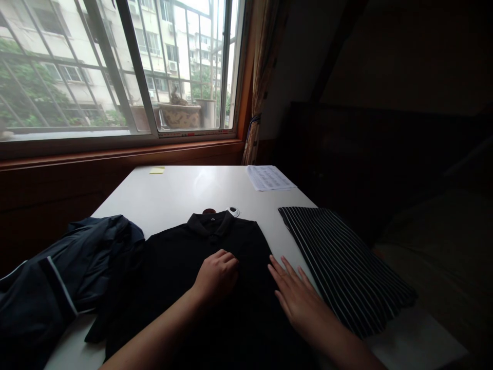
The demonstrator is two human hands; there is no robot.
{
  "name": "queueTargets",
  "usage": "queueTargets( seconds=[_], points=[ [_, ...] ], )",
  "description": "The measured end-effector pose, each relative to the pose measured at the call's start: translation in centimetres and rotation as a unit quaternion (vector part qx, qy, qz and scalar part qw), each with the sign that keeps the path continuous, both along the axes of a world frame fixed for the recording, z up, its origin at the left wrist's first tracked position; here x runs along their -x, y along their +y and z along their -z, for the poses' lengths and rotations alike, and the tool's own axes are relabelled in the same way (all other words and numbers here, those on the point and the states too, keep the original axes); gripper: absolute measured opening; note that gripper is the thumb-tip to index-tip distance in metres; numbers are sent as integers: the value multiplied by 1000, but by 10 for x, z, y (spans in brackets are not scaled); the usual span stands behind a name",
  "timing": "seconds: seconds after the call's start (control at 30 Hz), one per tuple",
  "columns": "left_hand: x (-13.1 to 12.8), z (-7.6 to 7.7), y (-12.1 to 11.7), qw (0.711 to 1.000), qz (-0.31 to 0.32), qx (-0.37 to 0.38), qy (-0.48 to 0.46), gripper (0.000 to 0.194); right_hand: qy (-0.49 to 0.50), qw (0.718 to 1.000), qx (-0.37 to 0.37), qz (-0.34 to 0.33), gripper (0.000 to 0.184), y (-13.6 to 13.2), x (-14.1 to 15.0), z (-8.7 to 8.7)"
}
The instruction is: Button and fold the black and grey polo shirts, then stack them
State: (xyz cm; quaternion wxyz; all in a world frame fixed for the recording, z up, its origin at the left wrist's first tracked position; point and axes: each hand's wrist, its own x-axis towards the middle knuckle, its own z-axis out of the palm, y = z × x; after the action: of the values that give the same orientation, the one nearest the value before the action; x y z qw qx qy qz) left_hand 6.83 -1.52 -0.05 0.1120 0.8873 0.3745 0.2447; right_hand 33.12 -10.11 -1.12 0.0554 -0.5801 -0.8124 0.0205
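Observation:
A black polo shirt (173, 267) lies spread on the white table, its collar at the far end. On the left its sleeve reaches out toward the table's near edge; along the right side no sleeve sticks out. My left hand (217, 275) is closed over the middle of the chest, the fingers curled down against the dark cloth, with their tips hidden. With fingers stretched and spread, my right hand (295, 293) rests flat along the shirt's right edge.
A dark jacket-like garment (77, 267) with white piping is heaped on the left. Striped black-and-white cloth (339, 262) lies on the right. Printed sheets (269, 178), a yellow note (157, 170) and a white ring-shaped item (233, 211) are on the table (192, 187), below a barred window.

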Motion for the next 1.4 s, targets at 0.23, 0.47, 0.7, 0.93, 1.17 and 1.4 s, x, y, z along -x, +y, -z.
queueTargets(
  seconds=[0.23, 0.47, 0.7, 0.93, 1.17, 1.4],
  points=[
    [14, 0, 17, 975, -150, 56, -154, 22, 24, 998, 33, -50, 60, 39, 51, -5],
    [24, 20, 37, 977, -188, -1, -98, 26, 12, 999, 38, -32, 69, 101, 71, 4],
    [44, 33, 52, 968, -245, -56, -9, 43, 9, 1000, 24, -18, 72, 123, 75, 3],
    [50, 36, 55, 959, -268, -52, 75, 60, 14, 999, 25, -25, 71, 97, 68, 5],
    [47, 32, 53, 950, -281, -43, 133, 61, 22, 998, 56, -17, 69, 55, 48, 4],
    [44, 24, 51, 940, -285, -19, 184, 63, 23, 998, 54, 15, 74, 65, 52, 6]
  ],
)
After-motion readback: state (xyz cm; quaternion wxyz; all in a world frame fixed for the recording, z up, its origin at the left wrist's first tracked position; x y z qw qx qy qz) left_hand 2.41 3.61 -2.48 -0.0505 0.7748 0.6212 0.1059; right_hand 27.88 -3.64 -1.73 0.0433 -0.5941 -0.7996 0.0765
